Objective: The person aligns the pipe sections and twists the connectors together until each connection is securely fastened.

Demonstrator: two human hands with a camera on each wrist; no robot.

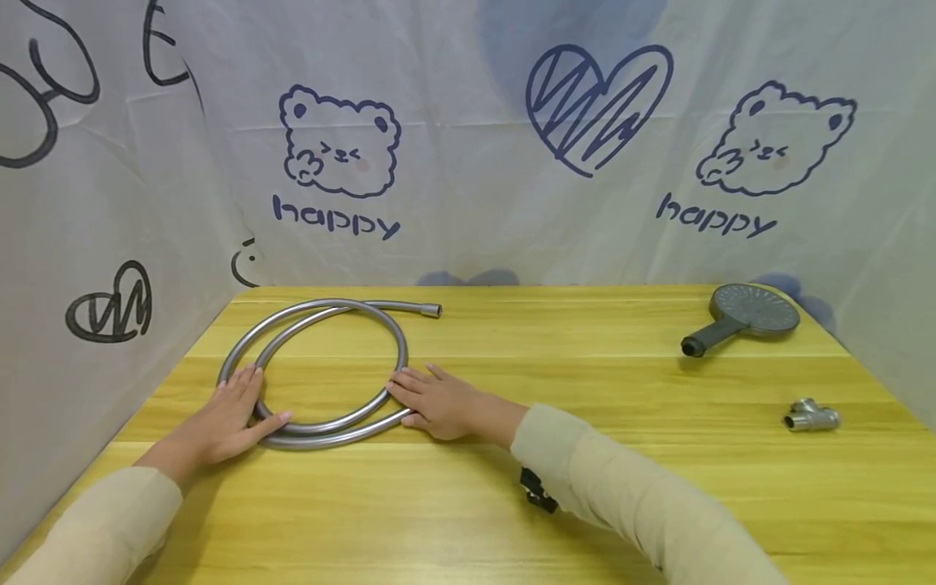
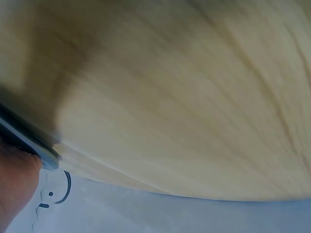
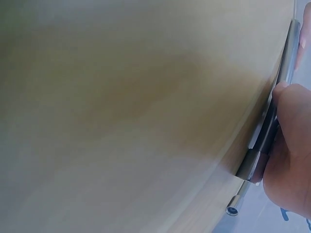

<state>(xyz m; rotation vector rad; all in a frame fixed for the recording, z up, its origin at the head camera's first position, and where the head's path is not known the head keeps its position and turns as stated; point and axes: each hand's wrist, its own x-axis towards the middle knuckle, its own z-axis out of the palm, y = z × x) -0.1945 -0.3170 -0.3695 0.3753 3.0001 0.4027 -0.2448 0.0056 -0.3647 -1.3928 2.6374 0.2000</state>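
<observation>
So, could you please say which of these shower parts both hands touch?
The coiled grey metallic hose: the left hand and right hand both touch it, while the round dark shower head and small silver T-shaped connector lie untouched.

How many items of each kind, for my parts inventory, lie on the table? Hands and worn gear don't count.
Shower hose: 1
Shower head: 1
Metal tee fitting: 1
Total: 3

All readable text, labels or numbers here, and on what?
"happy": back cloth, below the left bear.
"happy": back cloth, below the right bear.
Black strokes, left cloth: cut off, unreadable.
Hose, shower head, fitting: no legible text.
</observation>
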